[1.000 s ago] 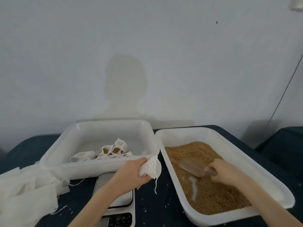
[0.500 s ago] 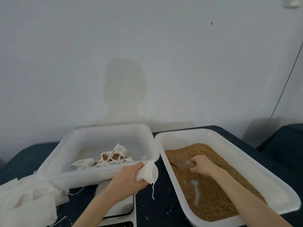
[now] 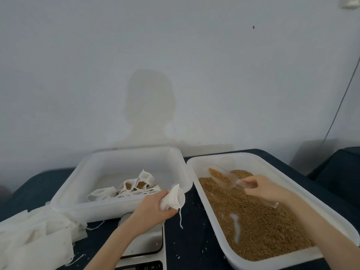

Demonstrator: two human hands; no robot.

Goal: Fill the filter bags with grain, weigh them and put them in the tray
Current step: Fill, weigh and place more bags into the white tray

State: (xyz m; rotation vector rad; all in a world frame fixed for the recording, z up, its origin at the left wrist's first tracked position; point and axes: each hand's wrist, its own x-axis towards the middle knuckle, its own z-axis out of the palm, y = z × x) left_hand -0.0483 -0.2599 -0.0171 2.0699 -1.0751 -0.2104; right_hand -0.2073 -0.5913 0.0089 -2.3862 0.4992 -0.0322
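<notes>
While the left hand (image 3: 153, 208) grips an empty filter bag (image 3: 174, 197) with its fingers curled round the bunched cloth, the bag's open mouth faces right, in the gap between the two tubs and above the dark counter (image 3: 194, 230). A drawstring hangs from the bag. The right hand (image 3: 266, 189) pinches the handle of a clear scoop (image 3: 224, 177) between thumb and fingers; the scoop carries some grain and is held just above the grain (image 3: 253, 227) in the right-hand tub (image 3: 292, 176), its bowl pointing toward the far left corner. A bare white patch of tub floor shows through the grain nearer the person. To the left stands the tray (image 3: 109, 162), holding a small heap of filled bags (image 3: 134, 187), some with grain showing at their mouths. A scale (image 3: 145, 246) sits on the counter under the left forearm, in front of the tray. A pile of empty bags (image 3: 35, 236) lies at the left edge. Stray grains dot the counter between scale and tub.
</notes>
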